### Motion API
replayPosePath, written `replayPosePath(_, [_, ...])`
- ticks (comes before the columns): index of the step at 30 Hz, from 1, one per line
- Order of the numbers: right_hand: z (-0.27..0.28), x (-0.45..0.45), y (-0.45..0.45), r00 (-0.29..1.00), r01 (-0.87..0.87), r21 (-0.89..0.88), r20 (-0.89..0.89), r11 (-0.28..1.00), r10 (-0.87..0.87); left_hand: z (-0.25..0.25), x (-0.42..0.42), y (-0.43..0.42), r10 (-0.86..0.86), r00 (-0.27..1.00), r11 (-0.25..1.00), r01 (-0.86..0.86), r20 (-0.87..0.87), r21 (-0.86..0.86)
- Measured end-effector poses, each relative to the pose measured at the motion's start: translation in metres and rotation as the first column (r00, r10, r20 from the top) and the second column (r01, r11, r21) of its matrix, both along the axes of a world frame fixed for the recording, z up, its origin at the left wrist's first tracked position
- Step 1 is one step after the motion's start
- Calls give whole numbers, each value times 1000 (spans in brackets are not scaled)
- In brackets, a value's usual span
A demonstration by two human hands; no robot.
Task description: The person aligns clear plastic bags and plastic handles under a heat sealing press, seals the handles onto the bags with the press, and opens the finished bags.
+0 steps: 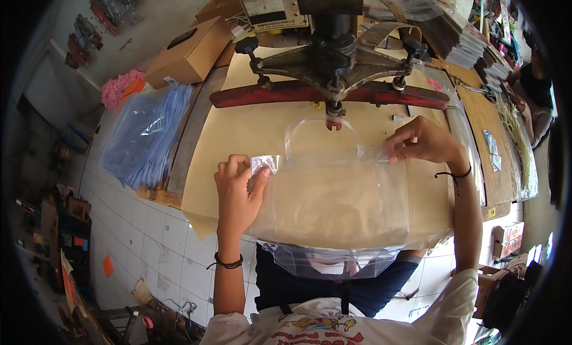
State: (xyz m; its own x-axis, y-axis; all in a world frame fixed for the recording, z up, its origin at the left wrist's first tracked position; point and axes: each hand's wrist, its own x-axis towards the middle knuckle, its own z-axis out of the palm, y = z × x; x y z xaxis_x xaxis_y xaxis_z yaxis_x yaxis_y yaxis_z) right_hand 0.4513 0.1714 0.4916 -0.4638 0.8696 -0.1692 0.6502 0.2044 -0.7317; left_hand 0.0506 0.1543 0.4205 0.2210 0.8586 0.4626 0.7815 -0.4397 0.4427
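A clear plastic bag (333, 196) with a curved clear handle lies on the brown paper (220, 130) of the work table, its lower part hanging over the front edge above my lap. My left hand (238, 187) pinches the bag's upper left corner between thumb and fingers. At the upper right corner, my right hand (420, 142) has its thumb and fingers closed on the plastic. Just beyond the bag, a machine's long red bar (268, 93) hangs from a black metal bracket, and a small red notched tip (333, 121) points down near the handle.
A pile of bluish plastic sheets (146, 130) lies at the left, with a cardboard box (187, 52) behind it. Stacked flat goods (465, 47) stand at the back right. Another person (533, 89) is at the far right. Small metal pieces lie right of the red tip.
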Motion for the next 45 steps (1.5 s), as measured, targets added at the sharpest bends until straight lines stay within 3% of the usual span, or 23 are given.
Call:
replayPosePath(5, [-3,0,-2,999,-1,72,32,997,-1,3,1,-2,10,1000,1000,-10,-28,-9])
replayPosePath(8, [8,-6,-6,976,128,86,165,988,-141,0,0,-2,18,999,1000,-17,-47,7])
replayPosePath(11, [-5,2,-1,996,-33,50,86,998,29,0,1,-2,16,999,1000,-16,-35,1])
replayPosePath(14, [-7,-5,-2,998,-58,77,17,995,57,2,2,-2,24,999,1000,-24,-44,-7])
replayPosePath(17, [-5,-14,-7,999,16,131,41,991,-21,4,4,-2,37,998,999,-37,-45,-2])
replayPosePath(20, [-3,-25,-7,958,61,168,267,984,-105,6,5,-3,53,996,998,-54,-65,-17])
replayPosePath(23, [-12,-30,-7,948,146,255,239,956,-208,13,11,-6,105,994,993,-107,-29,-55])
replayPosePath(26, [-10,-35,-7,927,143,315,289,938,-239,16,18,-8,37,995,994,-46,90,101])
replayPosePath(29, [-13,-38,-9,928,130,353,286,927,-239,11,2,-4,-155,946,975,193,-284,109])
replayPosePath(32, [-33,-31,-1,980,-9,604,162,797,-113,11,4,-1,-218,948,976,214,-233,-44])
replayPosePath(35, [-31,-27,3,981,-128,540,193,832,26,12,4,1,-232,953,971,214,-197,-109])
replayPosePath(40, [-31,-28,5,982,-116,495,186,861,26,10,0,3,-230,946,973,216,-229,-86])
replayPosePath(44, [-15,-26,3,979,-149,346,182,926,89,13,6,-2,-194,965,981,193,-174,-23])
replayPosePath(45, [-14,-24,0,991,-115,322,99,940,88,13,6,-2,-178,973,984,180,-148,6])
